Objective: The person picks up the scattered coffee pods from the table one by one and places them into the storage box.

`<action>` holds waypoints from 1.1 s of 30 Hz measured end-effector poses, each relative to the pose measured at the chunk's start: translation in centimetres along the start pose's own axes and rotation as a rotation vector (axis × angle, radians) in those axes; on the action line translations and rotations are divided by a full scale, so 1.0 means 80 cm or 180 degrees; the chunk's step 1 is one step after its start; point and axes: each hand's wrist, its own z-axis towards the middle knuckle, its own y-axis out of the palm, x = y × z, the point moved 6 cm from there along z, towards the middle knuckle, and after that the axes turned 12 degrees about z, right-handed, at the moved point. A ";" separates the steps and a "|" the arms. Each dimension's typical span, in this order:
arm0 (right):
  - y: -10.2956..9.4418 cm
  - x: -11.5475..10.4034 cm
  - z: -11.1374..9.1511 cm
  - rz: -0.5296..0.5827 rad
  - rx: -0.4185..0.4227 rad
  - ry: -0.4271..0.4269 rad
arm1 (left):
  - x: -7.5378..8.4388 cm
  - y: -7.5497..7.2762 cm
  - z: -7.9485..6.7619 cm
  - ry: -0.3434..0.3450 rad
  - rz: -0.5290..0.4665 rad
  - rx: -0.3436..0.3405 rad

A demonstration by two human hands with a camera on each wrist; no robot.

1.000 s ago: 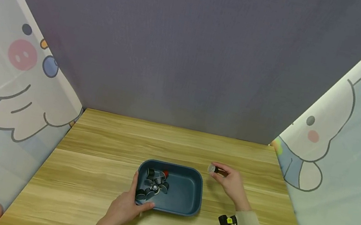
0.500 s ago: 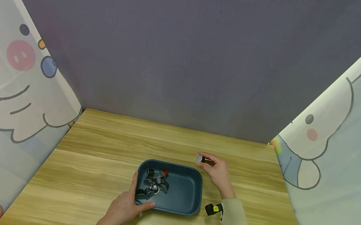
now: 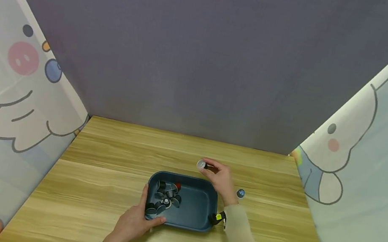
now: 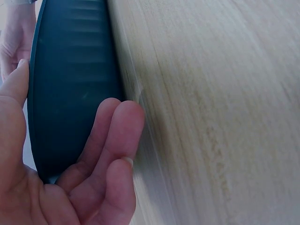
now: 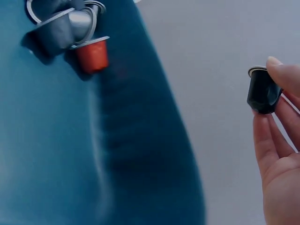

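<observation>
Beyond the tray's far edge, my right hand [image 3: 221, 180] pinches a dark coffee capsule [image 5: 262, 93] between thumb and fingers. Its pale lid [image 3: 201, 164] faces left in the head view. The blue plastic tray [image 3: 194, 210] has my left hand [image 3: 132, 223] at its near left corner. That thumb lies on the near rim, while the other fingers bend against the outer wall [image 4: 75, 79] in the left wrist view. Several capsules [image 3: 169, 194] lie in a loose heap in the tray's left half, mostly dark or grey. One is red [image 5: 93, 55], by the far wall.
A blue capsule [image 3: 241, 193] is on the wooden table [image 3: 109, 145], right of the tray and close to my right wrist. A dark grey panel [image 3: 205, 54] rises behind the table. Printed cartoon curtains [image 3: 365, 201] stand on both sides.
My right hand has travelled left and away from me with the dark capsule, from right of the tray to beyond its far edge. The blue capsule has come into sight. My left hand stays put.
</observation>
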 end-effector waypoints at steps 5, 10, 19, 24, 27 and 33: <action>0.009 0.018 0.001 0.0194 -0.0029 0.0001 | 0.001 0.000 0.000 0.0010 0.0007 0.0002; 0.013 0.032 0.000 0.0300 -0.0045 0.0074 | 0.001 0.000 0.000 0.0005 0.0010 -0.0016; 0.035 0.036 -0.002 0.0019 -0.0237 0.0193 | 0.000 0.002 0.001 -0.0004 -0.0002 -0.0018; 0.049 0.045 -0.005 -0.0108 -0.0524 0.0300 | 0.000 0.004 0.001 0.0019 0.0001 -0.0025; 0.053 0.062 -0.004 -0.0099 -0.0667 0.0352 | 0.000 0.004 0.001 0.0027 0.0005 -0.0023; 0.060 0.096 -0.005 0.0053 -0.1063 0.0566 | 0.000 0.005 0.003 0.0010 0.0008 -0.0005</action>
